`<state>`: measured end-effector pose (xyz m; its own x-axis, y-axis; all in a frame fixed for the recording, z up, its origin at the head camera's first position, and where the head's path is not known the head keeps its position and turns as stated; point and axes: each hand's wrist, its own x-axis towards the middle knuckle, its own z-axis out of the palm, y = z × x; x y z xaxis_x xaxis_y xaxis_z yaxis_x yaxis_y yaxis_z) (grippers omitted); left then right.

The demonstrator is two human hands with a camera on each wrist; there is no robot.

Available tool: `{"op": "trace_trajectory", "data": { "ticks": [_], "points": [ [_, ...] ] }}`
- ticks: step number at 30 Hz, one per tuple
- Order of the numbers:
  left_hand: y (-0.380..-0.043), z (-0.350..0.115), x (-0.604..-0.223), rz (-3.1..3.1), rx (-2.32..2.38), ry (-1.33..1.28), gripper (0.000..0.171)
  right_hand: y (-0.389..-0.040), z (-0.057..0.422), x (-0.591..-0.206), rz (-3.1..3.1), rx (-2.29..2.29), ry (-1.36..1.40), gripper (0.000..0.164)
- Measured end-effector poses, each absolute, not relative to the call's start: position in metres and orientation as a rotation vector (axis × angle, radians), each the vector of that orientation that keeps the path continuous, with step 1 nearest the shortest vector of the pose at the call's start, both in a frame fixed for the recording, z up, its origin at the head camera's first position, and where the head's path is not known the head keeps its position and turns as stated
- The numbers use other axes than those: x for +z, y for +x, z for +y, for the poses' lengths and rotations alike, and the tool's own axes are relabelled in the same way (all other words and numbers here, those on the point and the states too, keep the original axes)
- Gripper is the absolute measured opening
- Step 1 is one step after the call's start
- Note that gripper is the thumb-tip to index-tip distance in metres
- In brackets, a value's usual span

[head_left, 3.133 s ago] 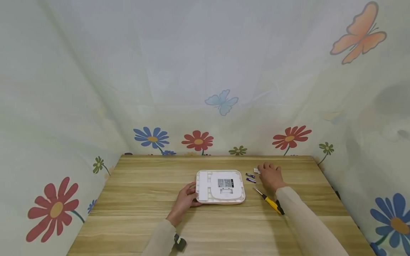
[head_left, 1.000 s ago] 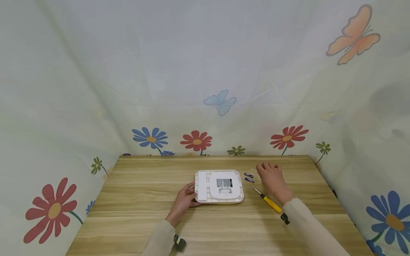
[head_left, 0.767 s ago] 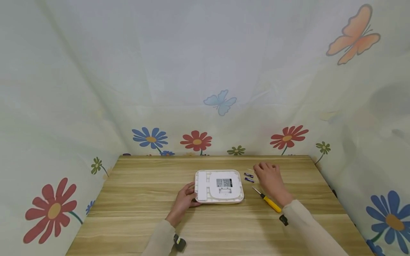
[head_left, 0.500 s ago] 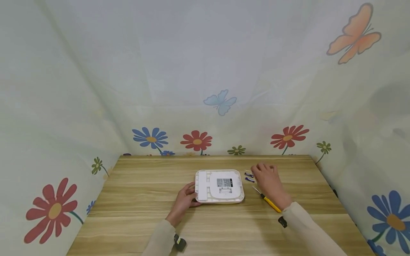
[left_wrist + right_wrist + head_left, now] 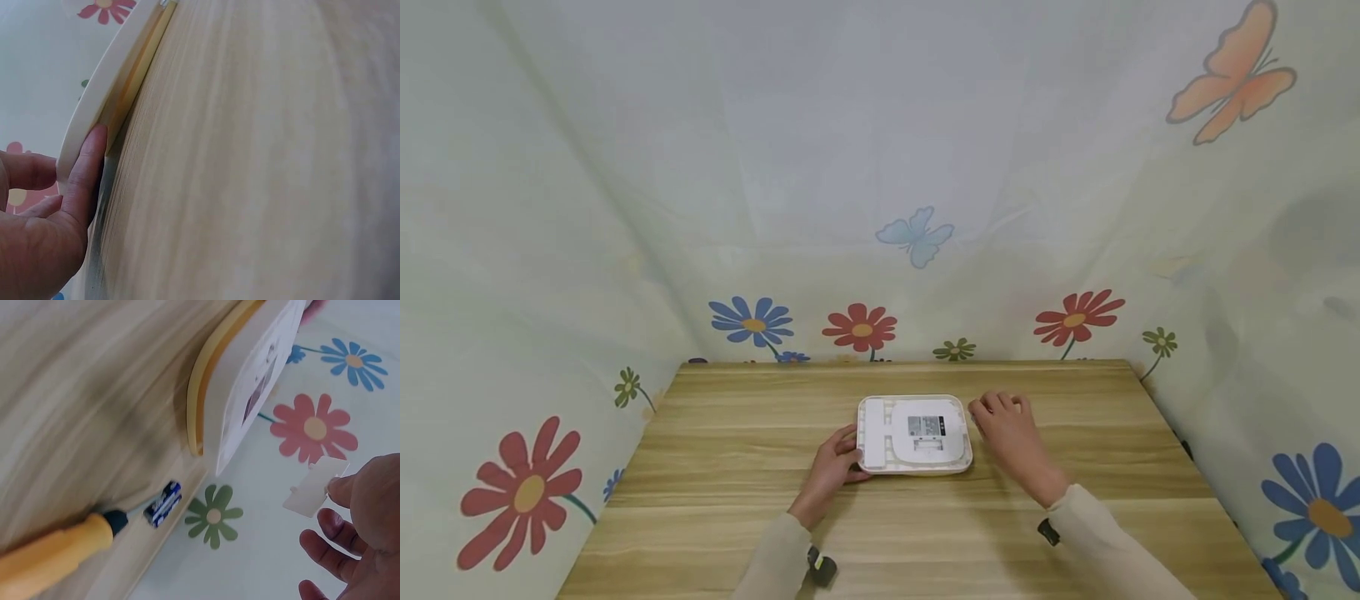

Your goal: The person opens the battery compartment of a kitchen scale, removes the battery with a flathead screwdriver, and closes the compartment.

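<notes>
A white rectangular device [image 5: 875, 433] lies underside up on the wooden table, with a label and a small uncovered compartment showing. My left hand [image 5: 829, 471] grips its left edge, fingers above and below the rim in the left wrist view. My right hand [image 5: 1011, 437] is raised by the device's right edge. Between thumb and fingertips it pinches a small white battery cover [image 5: 315, 486] with little tabs, seen in the right wrist view. That view also shows blue batteries [image 5: 164, 503] lying on the table beside the device.
A yellow-handled screwdriver [image 5: 59, 553] lies on the table, its tip near the batteries; in the head view my right hand and arm hide them. A flowered curtain [image 5: 805, 250] stands behind the wooden table [image 5: 745, 417]. A black wrist camera [image 5: 822, 568] sits at my left sleeve.
My right hand has picked up the small white cover from the table's back right and carried it left and nearer, over the batteries to the device. My left hand keeps its hold.
</notes>
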<state>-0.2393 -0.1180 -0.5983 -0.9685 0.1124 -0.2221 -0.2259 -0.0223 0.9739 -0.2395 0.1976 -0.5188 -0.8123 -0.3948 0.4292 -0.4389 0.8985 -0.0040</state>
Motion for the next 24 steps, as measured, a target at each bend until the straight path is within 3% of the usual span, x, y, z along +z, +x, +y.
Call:
{"op": "trace_trajectory", "data": {
  "ticks": [24],
  "points": [
    [-0.239,-0.119,-0.600,2.021,2.081,-0.119,0.054,-0.231,0.159,-0.544,-2.675,0.120,0.697,0.009]
  ]
}}
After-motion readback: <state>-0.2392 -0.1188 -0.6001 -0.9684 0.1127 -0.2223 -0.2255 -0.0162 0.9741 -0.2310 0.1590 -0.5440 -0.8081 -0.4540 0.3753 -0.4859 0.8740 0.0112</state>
